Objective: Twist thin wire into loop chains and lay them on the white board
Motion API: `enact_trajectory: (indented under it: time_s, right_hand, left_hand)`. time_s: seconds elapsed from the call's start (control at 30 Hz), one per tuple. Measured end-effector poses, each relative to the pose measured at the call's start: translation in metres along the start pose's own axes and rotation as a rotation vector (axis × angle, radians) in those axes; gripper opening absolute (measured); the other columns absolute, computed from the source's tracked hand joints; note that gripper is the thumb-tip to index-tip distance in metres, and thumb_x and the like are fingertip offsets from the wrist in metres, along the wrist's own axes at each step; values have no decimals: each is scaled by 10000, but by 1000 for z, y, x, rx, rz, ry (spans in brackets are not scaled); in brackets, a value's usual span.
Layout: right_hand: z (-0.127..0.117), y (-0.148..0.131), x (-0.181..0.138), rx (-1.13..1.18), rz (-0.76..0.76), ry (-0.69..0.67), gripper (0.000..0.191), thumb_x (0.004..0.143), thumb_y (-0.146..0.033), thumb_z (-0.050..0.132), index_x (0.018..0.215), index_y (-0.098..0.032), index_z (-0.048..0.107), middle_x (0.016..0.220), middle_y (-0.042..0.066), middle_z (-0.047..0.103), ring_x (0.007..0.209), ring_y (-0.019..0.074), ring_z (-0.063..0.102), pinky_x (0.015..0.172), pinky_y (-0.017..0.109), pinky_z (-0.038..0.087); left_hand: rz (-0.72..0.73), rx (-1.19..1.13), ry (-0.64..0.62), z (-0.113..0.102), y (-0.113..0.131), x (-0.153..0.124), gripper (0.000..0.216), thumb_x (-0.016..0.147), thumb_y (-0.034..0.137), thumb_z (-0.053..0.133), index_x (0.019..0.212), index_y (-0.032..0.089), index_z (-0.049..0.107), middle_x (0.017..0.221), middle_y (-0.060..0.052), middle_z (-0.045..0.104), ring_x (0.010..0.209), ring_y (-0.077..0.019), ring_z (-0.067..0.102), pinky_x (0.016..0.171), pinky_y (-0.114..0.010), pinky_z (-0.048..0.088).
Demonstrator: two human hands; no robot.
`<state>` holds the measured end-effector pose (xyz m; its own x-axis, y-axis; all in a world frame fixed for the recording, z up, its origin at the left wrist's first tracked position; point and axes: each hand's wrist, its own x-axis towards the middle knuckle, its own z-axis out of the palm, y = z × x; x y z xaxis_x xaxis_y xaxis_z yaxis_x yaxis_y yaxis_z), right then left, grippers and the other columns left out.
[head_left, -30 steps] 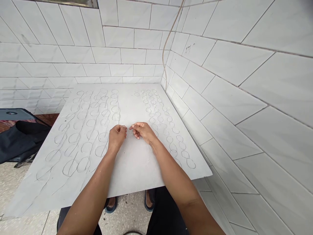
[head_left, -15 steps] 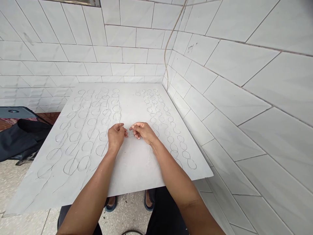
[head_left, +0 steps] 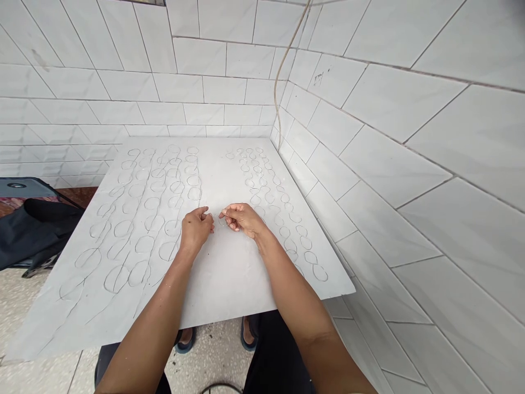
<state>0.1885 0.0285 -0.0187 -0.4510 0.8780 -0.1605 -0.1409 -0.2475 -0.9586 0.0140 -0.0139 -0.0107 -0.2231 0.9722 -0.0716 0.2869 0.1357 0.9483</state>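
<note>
A small thin ring (head_left: 222,222), seemingly of wire, is pinched between the thumb and fingers of my right hand (head_left: 241,218) above the middle of a white board (head_left: 229,284). Close by on the left, my left hand (head_left: 197,227) has its fingers curled in and its thumb pressed towards them. Whether anything thin is in that pinch is too small to make out. A narrow gap separates the two hands. Rows of thin dark rings (head_left: 144,244) with long lines through them cover the left part of the board. Smaller rings (head_left: 290,232) form rows on the right.
White tiled walls (head_left: 381,164) meet in a corner behind and right of the board. A beige cable (head_left: 277,82) hangs down that corner. At the left, black cloth (head_left: 36,230) lies over a chair (head_left: 28,187). Speckled floor (head_left: 213,355) shows below.
My hands have drawn slightly apart, and the ring has shifted a little to the right with my right hand. The view has tilted slightly.
</note>
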Motion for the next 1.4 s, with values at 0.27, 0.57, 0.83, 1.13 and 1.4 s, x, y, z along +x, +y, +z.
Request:
enact_trajectory:
  time_s: [0.27, 0.57, 0.83, 1.13, 1.4]
  right_hand:
    - [-2, -2, -2, -12, 31, -30, 289, 790, -401, 781, 829, -122, 717, 582, -22, 559, 427, 59, 433, 389, 209, 275]
    - [-1, -3, -2, -34, 60, -71, 294, 792, -401, 787, 828, -119, 713, 573, -24, 555, 437, 59, 441, 392, 202, 278]
    - [-1, -4, -3, -4, -2, -51, 325, 787, -434, 788, 843, -124, 711, 598, -13, 583, 444, 70, 462, 397, 221, 307]
    - [15, 3, 2, 69, -114, 55, 348, 780, -471, 786, 836, -137, 707, 740, 41, 672, 557, 122, 608, 460, 249, 435]
    - [28, 9, 3, -86, -151, 97, 344, 836, -490, 703, 811, -147, 692, 780, 58, 688, 602, 145, 646, 466, 249, 438]
  left_hand:
    - [111, 78, 32, 1, -5, 1, 535, 866, 276, 537, 1376, 135, 623, 691, -29, 672, 555, -189, 624, 606, -342, 518]
    - [179, 118, 51, 1, -8, 3, 391, 887, 251, 505, 1184, 170, 745, 677, -32, 670, 556, -187, 603, 681, -355, 522]
    - [45, -110, 4, 0, 1, 1, 438, 940, 424, 540, 1267, 156, 655, 846, -72, 715, 620, -176, 647, 632, -334, 552]
    - [32, -295, -41, 8, 1, -1, 466, 880, 594, 619, 943, 143, 714, 935, -116, 711, 744, -193, 649, 674, -337, 553]
    - [149, -332, 89, 15, 2, -6, 329, 885, 502, 640, 867, 176, 682, 704, -9, 608, 634, -139, 556, 642, -277, 494]
